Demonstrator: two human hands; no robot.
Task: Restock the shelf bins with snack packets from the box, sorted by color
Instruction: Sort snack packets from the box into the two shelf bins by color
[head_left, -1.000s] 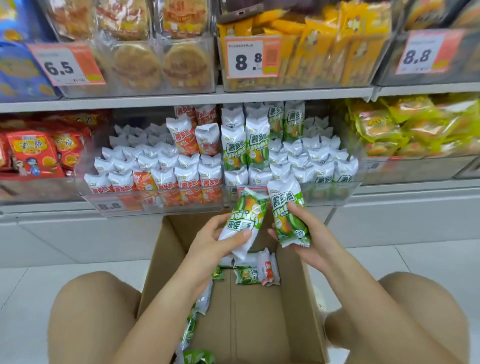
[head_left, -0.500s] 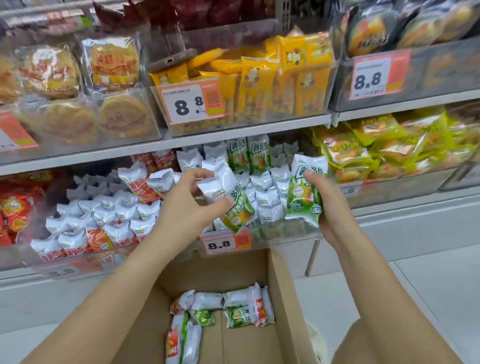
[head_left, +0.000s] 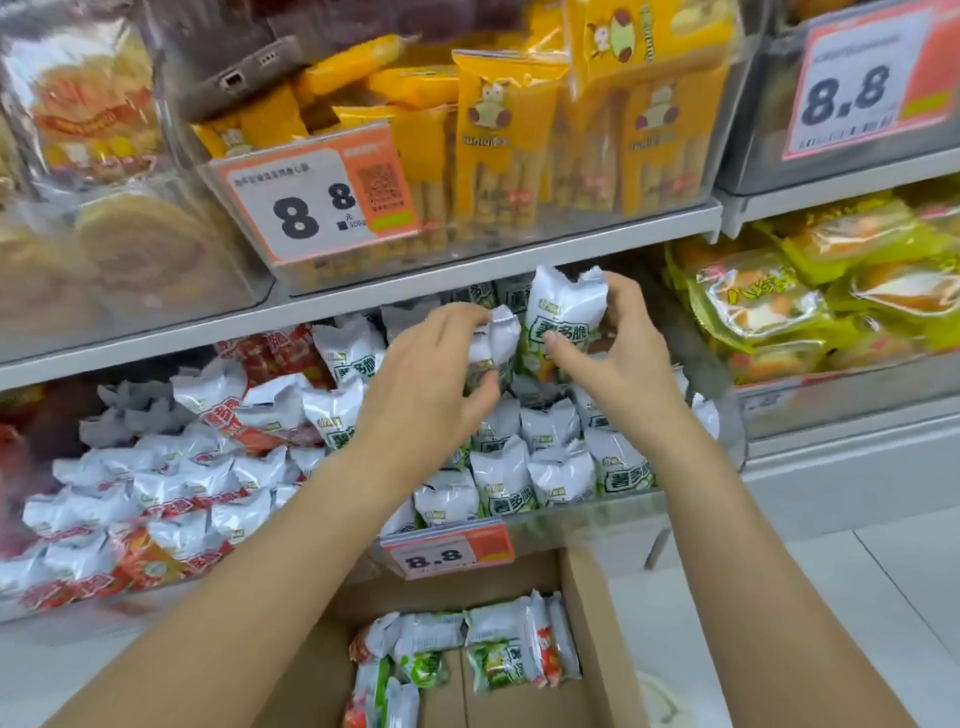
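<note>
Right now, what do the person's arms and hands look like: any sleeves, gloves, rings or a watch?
Both forearms are bare up to the frame edge: no sleeve shows. The left hand and right hand wear no gloves. No watch or bracelet shows on either wrist, and no ring can be made out on the fingers in view.

Yellow snack packs (head_left: 506, 140), price tags (head_left: 317, 200) above.

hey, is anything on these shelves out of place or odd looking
Yes. A phone lies on top of the yellow snack packs in the upper bin, which is not stock. Also, a few green packets sit at the back of the red packets' bin, so the colors are mixed there.
</note>
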